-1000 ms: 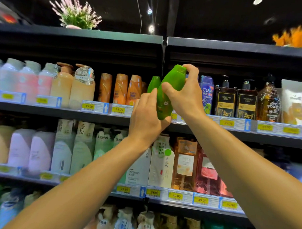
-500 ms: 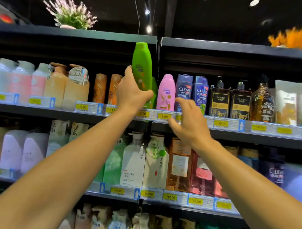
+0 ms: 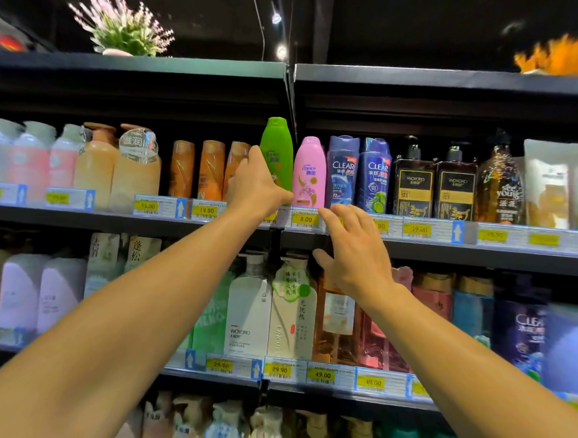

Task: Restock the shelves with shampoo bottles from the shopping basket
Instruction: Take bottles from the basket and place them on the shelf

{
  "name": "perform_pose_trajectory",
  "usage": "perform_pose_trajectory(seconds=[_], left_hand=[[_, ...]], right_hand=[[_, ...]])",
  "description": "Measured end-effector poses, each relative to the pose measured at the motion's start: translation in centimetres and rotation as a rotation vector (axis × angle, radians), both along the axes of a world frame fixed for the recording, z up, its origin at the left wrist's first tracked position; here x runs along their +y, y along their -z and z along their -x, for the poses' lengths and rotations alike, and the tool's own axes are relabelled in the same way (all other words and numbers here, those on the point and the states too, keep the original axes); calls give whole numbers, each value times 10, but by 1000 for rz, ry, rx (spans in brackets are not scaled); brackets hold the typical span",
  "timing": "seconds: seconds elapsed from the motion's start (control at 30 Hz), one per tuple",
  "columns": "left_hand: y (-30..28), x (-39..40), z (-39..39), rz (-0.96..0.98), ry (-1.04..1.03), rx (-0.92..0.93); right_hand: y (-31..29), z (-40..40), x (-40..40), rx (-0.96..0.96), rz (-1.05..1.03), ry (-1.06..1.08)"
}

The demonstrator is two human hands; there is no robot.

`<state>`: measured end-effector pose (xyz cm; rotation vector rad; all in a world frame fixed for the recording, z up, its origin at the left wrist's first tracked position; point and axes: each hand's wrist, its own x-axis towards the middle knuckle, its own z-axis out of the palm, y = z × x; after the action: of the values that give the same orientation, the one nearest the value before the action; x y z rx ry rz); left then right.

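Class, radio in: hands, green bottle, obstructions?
Left hand gripping tall green plastic shampoo bottle, upright on top shelf. Right hand open, empty. Pink bottle close beside.

Lower half of the green shampoo bottle point(image 3: 276, 147) hidden behind the left hand point(image 3: 258, 184), so contact with the shelf point(image 3: 446, 246) impossible to confirm; fingers mostly out of sight behind the bottle and the orange bottles point(image 3: 210, 170), grip unclear. Price tag below the green bottle covered by the wrist. Right hand point(image 3: 354, 249) masking part of the shelf edge, one yellow price tag point(image 3: 381, 226) and the top of an amber bottle point(image 3: 337, 315) beneath. Both forearms cut off by the bottom and side edges. Pale bottles at far left point(image 3: 3, 153) blurred, labels unreadable. Purple pack at far right point(image 3: 570, 350) smeared and cropped. Bottom-row products point(image 3: 223, 427) cut by the lower edge. Small print on most tags illegible.
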<state>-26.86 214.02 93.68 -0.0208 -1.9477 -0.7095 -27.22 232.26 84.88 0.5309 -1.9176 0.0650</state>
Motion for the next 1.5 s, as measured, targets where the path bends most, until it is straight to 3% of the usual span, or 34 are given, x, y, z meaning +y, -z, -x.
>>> perform_pose_trajectory(seconds=[0.27,1.1,1.33,1.5], left_hand=[[3,-1,-1,1,-36,-151],[7,-19,-9,63,94,-183],[41,-34,-45,229,81,-23],[78,-48,-87,409,-6,-112]], right_hand=[[0,-2,-1,-26,18,4],[-2,-16,-8,-145,66,21],[8,-47,-19,-163,37,-12],[22,-84,-26,-183,4,-57]])
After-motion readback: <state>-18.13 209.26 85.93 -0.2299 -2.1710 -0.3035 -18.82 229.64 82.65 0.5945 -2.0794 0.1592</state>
